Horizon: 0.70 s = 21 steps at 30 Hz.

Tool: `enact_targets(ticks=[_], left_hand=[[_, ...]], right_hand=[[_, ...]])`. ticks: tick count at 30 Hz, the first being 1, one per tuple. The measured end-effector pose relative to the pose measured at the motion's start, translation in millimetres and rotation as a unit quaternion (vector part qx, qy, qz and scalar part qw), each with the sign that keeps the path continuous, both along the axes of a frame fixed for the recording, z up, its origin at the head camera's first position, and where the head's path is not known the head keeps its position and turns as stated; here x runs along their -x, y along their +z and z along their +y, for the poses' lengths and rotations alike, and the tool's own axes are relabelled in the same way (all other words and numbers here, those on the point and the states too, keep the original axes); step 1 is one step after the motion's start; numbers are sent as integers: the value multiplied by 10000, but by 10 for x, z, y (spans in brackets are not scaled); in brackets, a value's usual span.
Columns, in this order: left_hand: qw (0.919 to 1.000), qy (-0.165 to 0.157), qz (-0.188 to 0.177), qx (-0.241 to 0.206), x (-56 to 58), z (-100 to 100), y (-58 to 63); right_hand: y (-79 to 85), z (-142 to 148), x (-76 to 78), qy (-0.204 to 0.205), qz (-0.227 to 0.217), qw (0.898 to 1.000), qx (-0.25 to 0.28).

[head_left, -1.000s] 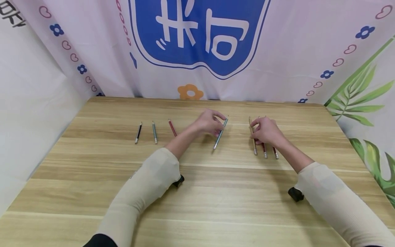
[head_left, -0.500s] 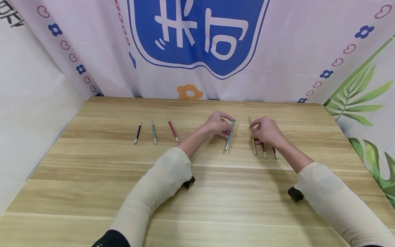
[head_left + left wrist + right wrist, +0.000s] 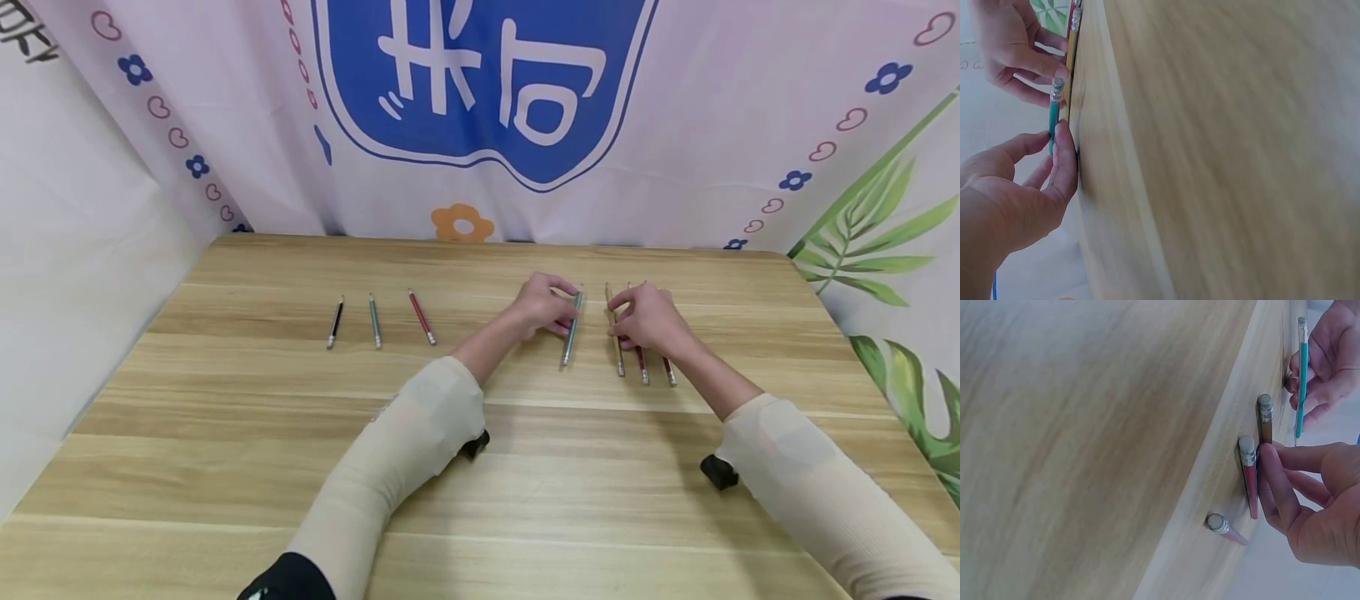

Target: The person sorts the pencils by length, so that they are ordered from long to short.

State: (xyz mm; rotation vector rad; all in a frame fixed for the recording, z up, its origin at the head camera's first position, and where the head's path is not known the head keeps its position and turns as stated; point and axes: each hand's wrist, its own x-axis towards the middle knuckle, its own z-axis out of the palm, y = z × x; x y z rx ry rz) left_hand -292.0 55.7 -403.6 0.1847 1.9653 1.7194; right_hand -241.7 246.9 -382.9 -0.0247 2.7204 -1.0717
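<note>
My left hand (image 3: 545, 305) pinches a teal pencil (image 3: 571, 340) between thumb and fingers, its white-banded eraser end toward me. In the left wrist view this teal pencil (image 3: 1054, 115) appears just above the tabletop. My right hand (image 3: 649, 317) holds a yellow pencil (image 3: 618, 357) that lies on the table, fingertips and thumb at its sides. Under and beside that hand lie two red pencils (image 3: 642, 367), partly hidden by it. The right wrist view shows the eraser ends of the yellow pencil (image 3: 1266, 425) and a red pencil (image 3: 1250, 481).
Left on the wooden table (image 3: 480, 517) lie a black pencil (image 3: 336, 322), another teal pencil (image 3: 375, 323) and a red pencil (image 3: 422, 317), spaced apart. A printed curtain (image 3: 675, 208) hangs along the table's far edge.
My left hand has carried the teal pencil rightward, closer to the yellow one, and the pencil stands less slanted. The red pencil at left has come into full view. My right hand stays put.
</note>
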Motion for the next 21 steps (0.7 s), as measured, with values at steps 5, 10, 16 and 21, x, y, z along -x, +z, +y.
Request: enact_targets(ticks=[5,10,16,21], left_hand=[[9999,130,55,39,-15,77,-13],[9993,229,237,165,-36,155,-14],[9968,432,478,467,-64,253,14],[9936,495,612,806,-63,317,38]], right_hand=[[12,4,1,43,-24,10000,8],[23,-3,2,79,-56,10000,12],[26,-8,6,39,-112,9999,31],[30,-3,4,26,-150,9999,58]])
